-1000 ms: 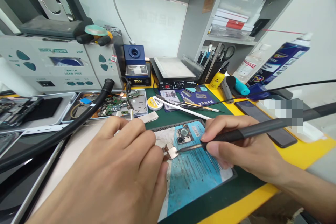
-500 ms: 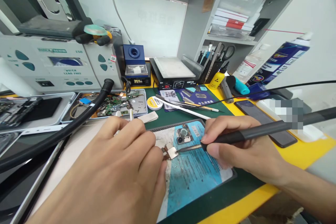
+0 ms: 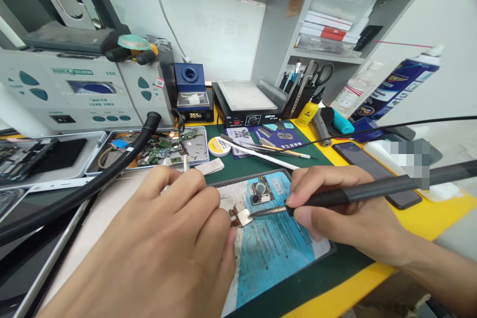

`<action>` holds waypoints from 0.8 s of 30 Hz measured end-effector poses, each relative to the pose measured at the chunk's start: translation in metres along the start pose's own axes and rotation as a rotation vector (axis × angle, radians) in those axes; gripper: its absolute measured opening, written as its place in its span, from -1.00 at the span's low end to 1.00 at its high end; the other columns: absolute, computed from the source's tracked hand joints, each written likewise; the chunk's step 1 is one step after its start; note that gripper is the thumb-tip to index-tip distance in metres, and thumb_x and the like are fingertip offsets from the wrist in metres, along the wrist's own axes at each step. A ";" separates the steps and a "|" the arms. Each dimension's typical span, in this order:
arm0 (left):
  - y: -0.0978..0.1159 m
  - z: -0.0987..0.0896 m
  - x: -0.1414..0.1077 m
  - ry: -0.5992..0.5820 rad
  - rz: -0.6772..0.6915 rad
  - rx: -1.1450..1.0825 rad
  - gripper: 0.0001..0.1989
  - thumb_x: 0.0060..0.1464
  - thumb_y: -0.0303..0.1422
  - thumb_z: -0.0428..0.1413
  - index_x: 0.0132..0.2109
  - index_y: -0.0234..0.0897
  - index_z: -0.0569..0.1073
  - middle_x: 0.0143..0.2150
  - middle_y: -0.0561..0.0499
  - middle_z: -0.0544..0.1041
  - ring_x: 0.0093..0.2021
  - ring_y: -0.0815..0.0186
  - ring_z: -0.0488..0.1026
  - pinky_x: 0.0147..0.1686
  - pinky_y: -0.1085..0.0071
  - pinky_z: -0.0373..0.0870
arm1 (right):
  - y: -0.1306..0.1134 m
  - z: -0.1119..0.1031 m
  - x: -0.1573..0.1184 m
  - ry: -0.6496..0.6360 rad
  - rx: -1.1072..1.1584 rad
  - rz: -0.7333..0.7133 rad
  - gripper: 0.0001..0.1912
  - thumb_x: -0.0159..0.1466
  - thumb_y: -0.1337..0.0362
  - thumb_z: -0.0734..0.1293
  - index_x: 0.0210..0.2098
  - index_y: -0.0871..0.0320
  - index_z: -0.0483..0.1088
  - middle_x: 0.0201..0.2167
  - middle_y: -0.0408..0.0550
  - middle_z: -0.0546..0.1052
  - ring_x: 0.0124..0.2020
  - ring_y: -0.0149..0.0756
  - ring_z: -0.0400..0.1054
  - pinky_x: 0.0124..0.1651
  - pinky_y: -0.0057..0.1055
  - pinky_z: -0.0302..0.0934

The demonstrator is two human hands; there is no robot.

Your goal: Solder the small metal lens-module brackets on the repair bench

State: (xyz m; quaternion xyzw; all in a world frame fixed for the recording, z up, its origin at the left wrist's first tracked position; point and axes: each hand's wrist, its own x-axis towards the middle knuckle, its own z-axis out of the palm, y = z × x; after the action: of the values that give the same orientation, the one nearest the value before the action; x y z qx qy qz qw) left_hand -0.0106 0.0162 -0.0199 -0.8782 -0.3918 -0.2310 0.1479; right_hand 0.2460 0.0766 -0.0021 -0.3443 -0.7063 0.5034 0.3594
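Observation:
My right hand (image 3: pixel 335 203) is closed around the dark handle of a soldering iron (image 3: pixel 328 199). The iron's thin tip touches, or nearly touches, the edge of a small silver part with a brown flex cable (image 3: pixel 244 217). My left hand (image 3: pixel 186 233) is closed beside that part, its fingertips hidden behind the knuckles, so what it grips cannot be made out. A phone camera module (image 3: pixel 262 193) with round lenses lies just beyond the iron's tip. Both parts rest on a worn blue and white work pad (image 3: pixel 276 263).
Behind my left hand, a tray (image 3: pixel 203 146) holds loose circuit boards. A black hose (image 3: pixel 122 171) crosses the left side. A round tin (image 3: pixel 219 146), a brush (image 3: pixel 268 157) and a hot plate (image 3: pixel 246 97) stand beyond the pad. A phone (image 3: pixel 372 169) lies right.
Both hands, the soldering iron and the small part keep almost the same places. The iron's rear end sits slightly lower than before.

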 end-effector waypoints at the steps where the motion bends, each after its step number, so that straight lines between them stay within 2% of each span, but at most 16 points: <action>1: 0.000 0.000 0.000 -0.004 -0.001 -0.002 -0.77 0.29 -0.39 0.10 -0.39 -0.18 0.44 -0.46 0.03 0.33 -0.36 0.14 0.24 -0.32 0.14 0.02 | 0.000 0.000 0.000 -0.001 -0.001 0.001 -0.78 0.18 0.52 0.48 -0.34 0.05 0.66 -0.48 -0.20 0.57 -0.62 -0.54 0.31 -0.58 -0.57 0.11; 12: 0.001 0.001 0.003 0.042 -0.008 -0.026 -0.77 0.31 -0.41 0.09 -0.37 -0.20 0.46 -0.47 0.02 0.35 -0.36 0.13 0.23 -0.32 0.15 0.02 | -0.011 0.002 0.004 -0.011 -0.038 0.007 -0.77 0.10 0.56 0.48 -0.40 0.09 0.63 -0.52 -0.21 0.54 -0.61 -0.52 0.32 -0.58 -0.59 0.17; 24: 0.001 0.000 0.003 0.026 -0.003 -0.001 -0.73 0.32 -0.42 0.07 -0.39 -0.19 0.47 -0.46 0.00 0.35 -0.35 0.11 0.24 -0.30 0.14 0.04 | -0.007 0.001 0.000 -0.005 -0.005 0.008 -0.77 0.10 0.58 0.48 -0.39 0.11 0.65 -0.50 -0.18 0.54 -0.57 -0.47 0.31 -0.55 -0.54 0.15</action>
State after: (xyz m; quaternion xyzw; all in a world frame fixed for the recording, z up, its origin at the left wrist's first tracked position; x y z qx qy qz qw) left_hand -0.0080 0.0171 -0.0181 -0.8746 -0.3909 -0.2430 0.1523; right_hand 0.2437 0.0743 0.0044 -0.3467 -0.7071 0.5039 0.3547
